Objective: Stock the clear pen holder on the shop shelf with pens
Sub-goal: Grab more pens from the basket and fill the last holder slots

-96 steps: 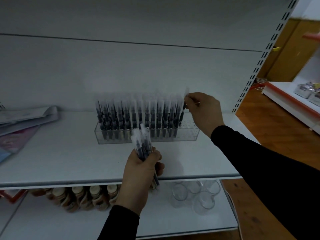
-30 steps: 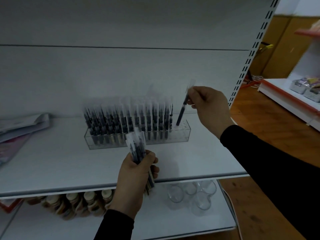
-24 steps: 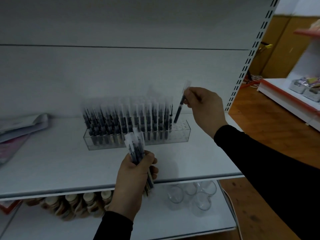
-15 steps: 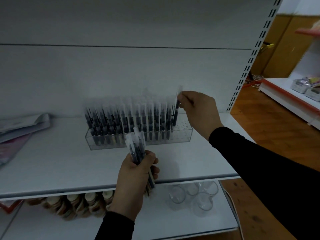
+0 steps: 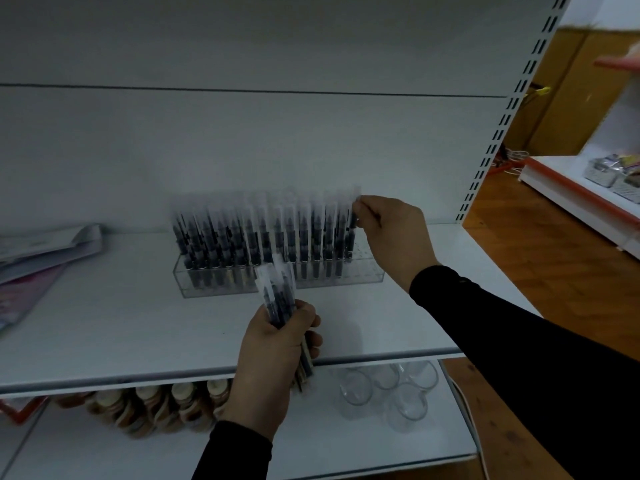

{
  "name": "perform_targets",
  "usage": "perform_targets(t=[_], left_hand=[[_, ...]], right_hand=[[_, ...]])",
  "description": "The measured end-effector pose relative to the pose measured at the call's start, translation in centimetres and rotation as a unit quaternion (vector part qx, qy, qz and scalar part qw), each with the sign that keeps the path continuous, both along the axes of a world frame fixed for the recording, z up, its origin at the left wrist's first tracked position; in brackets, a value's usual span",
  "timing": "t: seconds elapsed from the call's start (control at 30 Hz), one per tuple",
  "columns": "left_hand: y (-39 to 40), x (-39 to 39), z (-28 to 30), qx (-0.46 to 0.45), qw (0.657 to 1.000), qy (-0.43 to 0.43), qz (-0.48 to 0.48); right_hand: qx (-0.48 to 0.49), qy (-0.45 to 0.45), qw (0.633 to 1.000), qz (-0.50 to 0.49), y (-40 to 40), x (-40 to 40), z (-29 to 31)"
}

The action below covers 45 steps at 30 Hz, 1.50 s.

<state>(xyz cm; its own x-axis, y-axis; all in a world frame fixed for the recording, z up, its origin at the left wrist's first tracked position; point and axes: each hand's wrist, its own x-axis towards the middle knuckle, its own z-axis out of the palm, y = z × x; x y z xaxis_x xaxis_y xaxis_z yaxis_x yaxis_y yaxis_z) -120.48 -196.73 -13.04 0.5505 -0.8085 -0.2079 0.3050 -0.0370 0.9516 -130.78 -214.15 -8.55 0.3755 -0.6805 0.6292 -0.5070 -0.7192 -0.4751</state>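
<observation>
The long clear plastic pen holder (image 5: 363, 277) sits on my white metal shelf (image 5: 104, 334), rows of dark sleeved pens (image 5: 249, 237) upright inside. My right hand (image 5: 391, 233) pinches the rightmost standing pen (image 5: 352, 233); my left hand (image 5: 273, 351) grips a bundle of wrapped pens (image 5: 277, 296).

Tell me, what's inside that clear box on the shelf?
The clear box holds rows of upright black pens, with bare holes at its right end. Their tips are too blurry to see.

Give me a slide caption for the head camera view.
Right hand seats a pen in the clear pen holder; left hand grips spare pens.
</observation>
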Motion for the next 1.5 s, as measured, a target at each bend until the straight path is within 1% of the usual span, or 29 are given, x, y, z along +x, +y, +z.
perform_targets(t=[0.33,0.47,0.53,0.6,0.67,0.73,0.8,0.9,0.97,1.07,1.13,1.27,1.37,1.5], left_hand=[[-0.1,0.1,-0.2,0.011,1.000,0.007,-0.006],[-0.1,0.0,-0.2,0.018,0.999,0.040,-0.009],[-0.2,-0.2,-0.2,0.023,0.998,0.061,-0.011],[-0.3,-0.3,0.0,0.026,0.996,0.083,-0.014],[-0.4,-0.5,0.0,0.026,0.995,0.093,-0.018],[-0.4,-0.7,0.0,0.022,0.995,0.094,-0.023],[-0.4,-0.8,0.0,0.017,0.996,0.076,-0.031],[-0.2,-0.9,0.0,0.007,0.997,0.050,-0.051],[-0.1,-1.0,0.1,0.002,0.997,0.038,-0.065],[0.0,-1.0,0.4,-0.010,0.996,0.052,-0.069],[0.0,-1.1,0.4,-0.017,0.996,0.065,-0.066],[-0.2,-1.1,0.3,-0.021,0.995,0.082,-0.043],[-0.4,-0.9,0.2,-0.006,0.993,0.116,-0.003],[-0.4,-0.3,-0.1,0.011,0.994,0.102,0.024]], right_hand=[[0.032,0.008,0.999,0.006,0.5,-0.1,-0.8],[0.052,-0.002,0.998,-0.024,1.3,-0.6,-0.8],[0.081,-0.029,0.996,-0.037,2.3,-0.9,-0.6],[0.134,-0.043,0.989,-0.034,3.4,-1.3,-0.5],[0.221,-0.036,0.975,-0.001,4.4,-1.4,-1.0],[0.319,-0.031,0.946,0.049,5.5,-1.3,-1.8],[0.388,-0.032,0.916,0.092,6.5,-1.0,-2.3],[0.449,-0.035,0.883,0.129,7.2,-0.7,-2.6],[0.483,-0.063,0.860,0.150,7.4,-0.4,-2.6],[0.528,-0.095,0.827,0.168,7.3,-0.1,-2.2],[0.529,-0.096,0.827,0.167,7.2,-0.1,-2.2],[0.497,-0.108,0.849,0.142,7.2,0.1,-2.1],[0.486,-0.156,0.851,0.119,7.3,0.1,-1.5],[0.457,-0.236,0.852,0.102,6.6,-0.5,-0.1]])
